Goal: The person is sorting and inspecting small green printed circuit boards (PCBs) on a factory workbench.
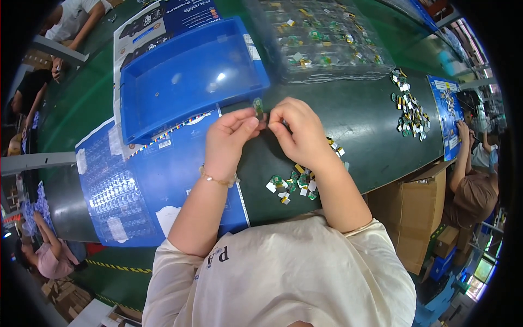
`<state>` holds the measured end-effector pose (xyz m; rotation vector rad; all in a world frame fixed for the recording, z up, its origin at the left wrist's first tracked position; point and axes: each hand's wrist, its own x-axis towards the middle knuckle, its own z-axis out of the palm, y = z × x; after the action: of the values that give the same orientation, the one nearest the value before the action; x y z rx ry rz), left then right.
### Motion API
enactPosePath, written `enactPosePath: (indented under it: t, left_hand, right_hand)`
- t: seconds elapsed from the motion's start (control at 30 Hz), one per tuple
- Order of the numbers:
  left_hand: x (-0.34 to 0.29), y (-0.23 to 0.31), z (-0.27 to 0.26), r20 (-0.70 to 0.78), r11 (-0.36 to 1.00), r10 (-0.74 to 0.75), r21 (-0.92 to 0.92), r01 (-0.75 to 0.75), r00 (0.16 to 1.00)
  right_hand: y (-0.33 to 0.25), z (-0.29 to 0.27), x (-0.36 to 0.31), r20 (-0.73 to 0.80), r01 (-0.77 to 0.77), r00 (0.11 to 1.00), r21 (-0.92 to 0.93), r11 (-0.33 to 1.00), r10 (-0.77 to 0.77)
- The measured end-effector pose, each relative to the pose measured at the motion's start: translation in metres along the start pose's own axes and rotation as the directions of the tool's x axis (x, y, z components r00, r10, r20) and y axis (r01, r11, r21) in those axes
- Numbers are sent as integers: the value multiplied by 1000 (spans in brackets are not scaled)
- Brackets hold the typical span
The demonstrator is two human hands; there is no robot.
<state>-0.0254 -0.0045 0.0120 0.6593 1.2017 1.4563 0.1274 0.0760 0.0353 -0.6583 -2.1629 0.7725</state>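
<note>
My left hand (229, 143) and my right hand (298, 131) meet above the dark green table (370, 120). Between their fingertips they pinch one small green circuit board (257, 107), held upright. My left wrist wears a thin bead bracelet (217, 179). Under my right forearm lies a small heap of similar green and white boards (294, 184). An empty blue plastic bin (185, 76) stands just beyond my left hand.
A clear plastic tray stack (321, 38) with several boards sits at the back. Another pile of boards (409, 111) lies at the right. A blue printed sheet (136, 185) covers the table's left part. Cardboard boxes (414, 212) stand beside a person (474, 185) at the right.
</note>
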Motion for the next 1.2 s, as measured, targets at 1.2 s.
enactPosePath:
  t: [1.2]
  left_hand:
    - [1,0,-8,149,249,505,918,-309,850]
  right_hand:
    - [18,-28,-7,-3,-401,907,-309,862,421]
